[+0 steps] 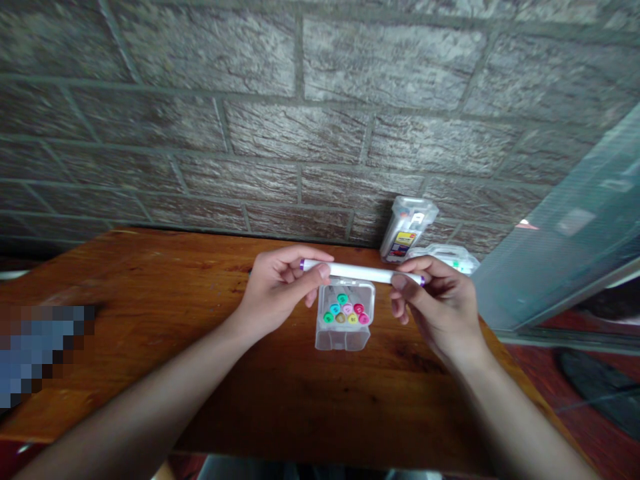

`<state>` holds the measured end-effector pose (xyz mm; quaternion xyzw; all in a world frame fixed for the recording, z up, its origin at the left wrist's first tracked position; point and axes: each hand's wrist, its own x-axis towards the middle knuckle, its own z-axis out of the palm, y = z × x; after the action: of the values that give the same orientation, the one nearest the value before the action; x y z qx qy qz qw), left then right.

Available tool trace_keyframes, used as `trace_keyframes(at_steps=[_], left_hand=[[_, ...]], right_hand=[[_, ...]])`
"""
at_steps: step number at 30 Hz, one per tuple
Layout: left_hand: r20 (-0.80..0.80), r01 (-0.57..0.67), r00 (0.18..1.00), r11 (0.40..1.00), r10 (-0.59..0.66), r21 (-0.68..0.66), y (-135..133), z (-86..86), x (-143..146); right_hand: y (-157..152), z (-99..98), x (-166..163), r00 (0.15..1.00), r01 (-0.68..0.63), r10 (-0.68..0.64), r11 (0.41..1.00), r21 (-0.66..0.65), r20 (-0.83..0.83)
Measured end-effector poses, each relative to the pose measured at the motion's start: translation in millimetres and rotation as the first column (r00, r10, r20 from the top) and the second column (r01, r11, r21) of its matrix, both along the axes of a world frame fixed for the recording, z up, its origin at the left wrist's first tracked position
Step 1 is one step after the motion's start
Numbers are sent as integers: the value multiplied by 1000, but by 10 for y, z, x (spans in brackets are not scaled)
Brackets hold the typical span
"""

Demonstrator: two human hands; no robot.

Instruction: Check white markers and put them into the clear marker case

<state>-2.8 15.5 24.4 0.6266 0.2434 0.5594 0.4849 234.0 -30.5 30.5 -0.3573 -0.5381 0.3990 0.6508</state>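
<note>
A white marker [360, 272] with purple ends is held level between my two hands, above the table. My left hand [283, 283] pinches its left end between thumb and fingers. At the other end, my right hand [437, 293] grips it the same way. Just below the marker stands a clear plastic case [343, 339] with its lid open. Inside it are several markers [347, 309] with coloured round ends in green, teal, pink, red, yellow and brown.
The wooden table [210, 373] meets a grey brick wall [260, 133]. Near the wall at right stand a tall clear container [407, 230] and a second clear plastic case [465, 261]. A blurred-out blue patch [40, 347] lies at the left, and a glass panel [560, 220] rises at right.
</note>
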Motion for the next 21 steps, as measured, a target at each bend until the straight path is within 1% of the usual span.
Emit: trace_keyframes(at_steps=[5,9,12,18,21], left_hand=[[78,69,995,997,-66,-40,15,-23,-4],[117,93,990,993,-84,-72,4,-7,0],[111,77,991,995,-70,-62,5,-7,0],[100,-7,995,999,12,-50,35,-22,-2],[116,4,993,999,2,-54,37,-19,-2]], right_hand=[[-22,46,-7,997,-36,33,998,-47,-72],[-26,59,-3,994,-49,42,997,-63,-98],[-20,48,5,996,-36,31,998,-55,-83],[-6,24,31,998,12,-15,999,-46,-61],[-8,28,38,997,4,-8,999,-53,-75]])
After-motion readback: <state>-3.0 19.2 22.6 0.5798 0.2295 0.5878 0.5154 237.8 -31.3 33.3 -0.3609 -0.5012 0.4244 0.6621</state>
